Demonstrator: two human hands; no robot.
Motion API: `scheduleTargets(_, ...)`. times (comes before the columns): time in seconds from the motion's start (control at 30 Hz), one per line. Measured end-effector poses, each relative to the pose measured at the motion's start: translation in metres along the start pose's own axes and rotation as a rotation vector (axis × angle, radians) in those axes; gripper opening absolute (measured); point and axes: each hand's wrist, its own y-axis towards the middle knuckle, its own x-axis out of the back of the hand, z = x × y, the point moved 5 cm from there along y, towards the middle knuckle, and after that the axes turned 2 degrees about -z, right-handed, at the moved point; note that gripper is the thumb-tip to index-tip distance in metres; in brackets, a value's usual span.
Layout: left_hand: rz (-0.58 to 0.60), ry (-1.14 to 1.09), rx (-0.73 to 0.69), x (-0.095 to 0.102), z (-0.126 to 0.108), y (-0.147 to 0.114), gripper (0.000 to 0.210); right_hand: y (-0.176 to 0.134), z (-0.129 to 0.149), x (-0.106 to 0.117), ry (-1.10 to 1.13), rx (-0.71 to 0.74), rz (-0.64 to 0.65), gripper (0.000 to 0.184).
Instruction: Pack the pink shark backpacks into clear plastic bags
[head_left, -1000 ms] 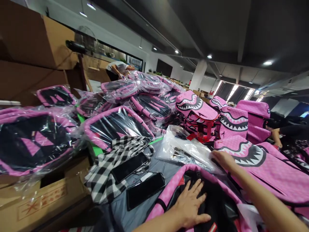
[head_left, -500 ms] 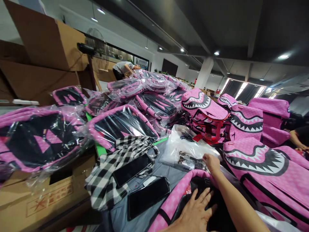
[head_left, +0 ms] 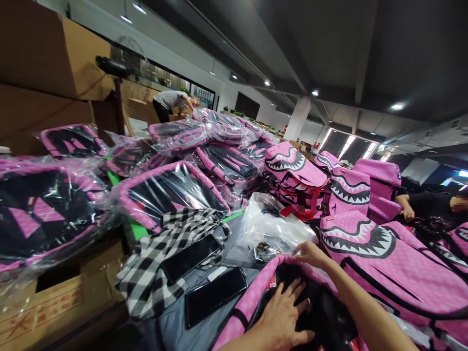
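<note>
A pink backpack lies in front of me, its black inner side facing up. My left hand rests on that black surface with its fingers spread. At the far rim my right hand has its fingers curled closed on the pink edge. Just beyond it lies a clear plastic bag with a dark print. Two black phones, one nearer and one farther, lie to the left on grey fabric, beside a black-and-white checked cloth.
Plastic-wrapped pink-and-black backpacks are heaped ahead and left. Pink shark-mouth backpacks stand at right. A cardboard box is at lower left, a fan behind. One person bends over at the back; another person's hand shows at right.
My right hand has come from beside the plastic bag down to the backpack's rim. The backpack's black inside shows more widely. My left hand stays spread on it. The view has turned slightly right.
</note>
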Motion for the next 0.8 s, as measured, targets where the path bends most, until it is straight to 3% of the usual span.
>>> scheduleTargets(0.1, -0.024, 0.028, -0.006, -0.003, 0.003, 0.0, 0.08, 0.0, 0.014, 0.001, 0.015, 0.044, -0.099, 0.045)
scheduleTargets(0.17, -0.047, 0.045, -0.017, -0.008, 0.007, 0.002, 0.079, -0.006, 0.022, 0.016, 0.018, 0.04, -0.224, 0.051)
scheduleTargets(0.33, -0.007, 0.095, -0.031, -0.009, 0.012, 0.012, 0.074, -0.056, 0.047, 0.101, -0.064, -0.021, -0.708, 0.059)
scheduleTargets(0.43, 0.038, 0.12, -0.031, 0.002, -0.01, 0.01, 0.07, -0.104, 0.074, 0.145, -0.123, -0.008, -0.927, 0.056)
scheduleTargets(0.5, -0.053, 0.036, -0.058, 0.014, -0.038, -0.003, 0.061, -0.139, 0.095, 0.146, -0.212, 0.097, -0.995, 0.054)
scheduleTargets(0.57, -0.249, -0.198, -0.061, 0.027, -0.067, -0.03, 0.046, -0.17, 0.118, 0.114, -0.356, 0.329, -0.895, 0.05)
scheduleTargets(0.67, -0.474, -0.791, 0.113, 0.027, -0.083, -0.082, 0.05, -0.21, 0.137, 0.017, -0.541, 0.66, -0.546, 0.038)
scheduleTargets(0.73, -0.484, -1.182, 0.311, 0.008, -0.081, -0.112, 0.061, -0.23, 0.133, -0.047, -0.571, 0.676, -0.437, 0.025)
scheduleTargets(0.8, -0.495, -1.444, 0.518, -0.012, -0.074, -0.134, 0.067, -0.244, 0.122, -0.097, -0.557, 0.587, -0.439, 0.028)
